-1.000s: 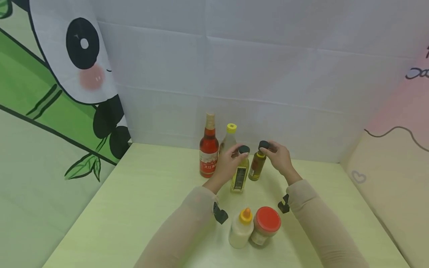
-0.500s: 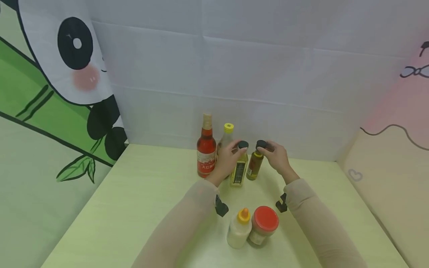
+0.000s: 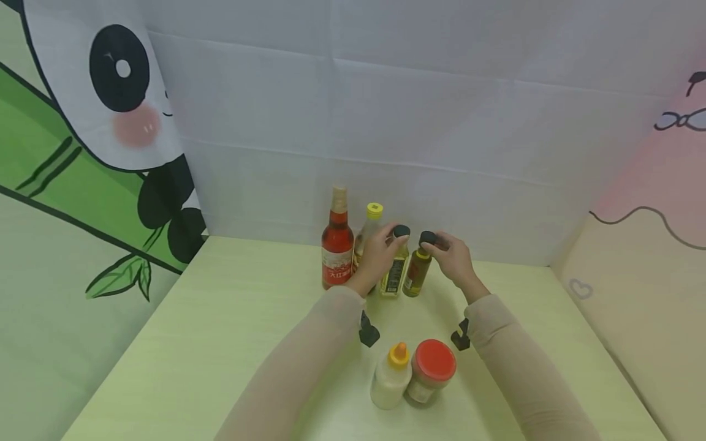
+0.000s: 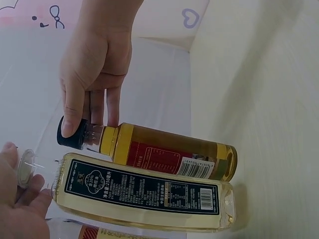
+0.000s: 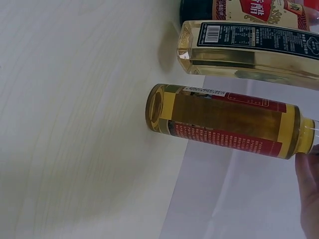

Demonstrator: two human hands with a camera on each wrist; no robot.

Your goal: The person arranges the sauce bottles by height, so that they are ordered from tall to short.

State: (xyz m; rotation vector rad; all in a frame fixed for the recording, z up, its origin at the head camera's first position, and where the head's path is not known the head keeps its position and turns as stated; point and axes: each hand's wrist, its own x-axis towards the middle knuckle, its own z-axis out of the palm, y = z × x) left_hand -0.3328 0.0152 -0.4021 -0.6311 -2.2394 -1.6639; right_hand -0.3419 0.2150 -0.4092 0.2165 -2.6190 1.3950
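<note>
My left hand (image 3: 376, 260) pinches the dark-capped top of a square bottle of pale yellow oil (image 3: 394, 278); its dark label shows large in the left wrist view. Right beside it is a smaller round amber bottle (image 3: 417, 274) with a red and yellow label, also seen in the right wrist view (image 5: 224, 122). My right hand (image 3: 455, 260) holds that bottle by its black cap, thumb in front. Both bottles are upright. Behind my left hand, partly hidden, stands a yellow-capped bottle (image 3: 374, 212). A tall bottle of red liquid (image 3: 337, 251) is at the left end.
Nearer on the pale table (image 3: 231, 343) are a white squeeze bottle (image 3: 388, 386) with an orange nozzle and a jar (image 3: 434, 361) with a red lid, side by side. A white cloth backdrop (image 3: 265, 184) rises behind the bottles.
My left hand has moved the square oil bottle back, away from me, level with the amber bottle. My right hand keeps its hold on the amber bottle's cap. The head view has shifted slightly.
</note>
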